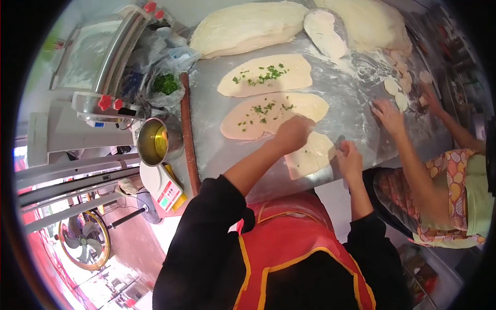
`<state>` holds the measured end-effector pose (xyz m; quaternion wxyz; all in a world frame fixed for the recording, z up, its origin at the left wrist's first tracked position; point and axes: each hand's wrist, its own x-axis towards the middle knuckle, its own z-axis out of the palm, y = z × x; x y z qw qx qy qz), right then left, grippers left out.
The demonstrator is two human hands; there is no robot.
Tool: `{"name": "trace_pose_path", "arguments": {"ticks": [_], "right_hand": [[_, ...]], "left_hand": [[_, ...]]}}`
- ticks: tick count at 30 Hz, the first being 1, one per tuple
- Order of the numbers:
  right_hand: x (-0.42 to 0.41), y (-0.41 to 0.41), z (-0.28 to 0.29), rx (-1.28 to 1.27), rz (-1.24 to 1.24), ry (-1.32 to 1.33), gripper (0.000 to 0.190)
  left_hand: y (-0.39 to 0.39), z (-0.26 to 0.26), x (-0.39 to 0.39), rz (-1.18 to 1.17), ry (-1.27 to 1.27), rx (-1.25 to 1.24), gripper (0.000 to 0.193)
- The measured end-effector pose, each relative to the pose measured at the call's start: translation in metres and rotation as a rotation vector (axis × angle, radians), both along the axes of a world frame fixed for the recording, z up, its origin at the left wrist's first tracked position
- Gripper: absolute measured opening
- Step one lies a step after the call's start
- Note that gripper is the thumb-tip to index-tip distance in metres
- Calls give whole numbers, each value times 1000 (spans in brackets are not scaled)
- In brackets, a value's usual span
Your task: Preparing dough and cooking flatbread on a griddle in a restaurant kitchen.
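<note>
On the floured metal table lie two long flattened dough sheets sprinkled with chopped green herbs, a far one (294, 73) and a middle one (232, 124). Nearest my body is a smaller dough piece (306, 162), with faint lines across it. My left hand (295, 133) is bent over the right part of the middle sheet and the top of the near piece; its fingertips are hidden, so its hold is unclear. At the right edge of the near piece, my right hand (350, 157) has curled fingers touching the dough's edge; whether they pinch it is unclear.
A wooden rolling pin (189, 135), a metal pot of yellow oil (149, 143), a bag of chopped greens (166, 83) and a white scale (155, 182) are left. Large dough masses (248, 27) and a flour bowl (323, 31) lie behind. A co-worker's hands (389, 116) handle small dough rounds (401, 101) at right.
</note>
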<state>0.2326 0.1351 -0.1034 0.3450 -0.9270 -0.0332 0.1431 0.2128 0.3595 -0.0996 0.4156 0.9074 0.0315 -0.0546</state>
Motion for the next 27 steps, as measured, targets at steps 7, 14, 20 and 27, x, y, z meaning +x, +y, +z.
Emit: {"name": "trace_pose_path", "arguments": {"ticks": [7,14,20,27], "right_hand": [[-17,2,-18,12,-87,127,30],[-62,34,28,299,355,-215,14],[-67,58,23,90,686,-345,38],[-70,66,2,-224,826,-308,72]], "left_hand": [[-33,-23,46,-498,113,386,15],[25,15,0,-496,-11,100,12],[48,4,-57,-230,-236,113,25],[130,-22,-120,782,-187,273,22]]}}
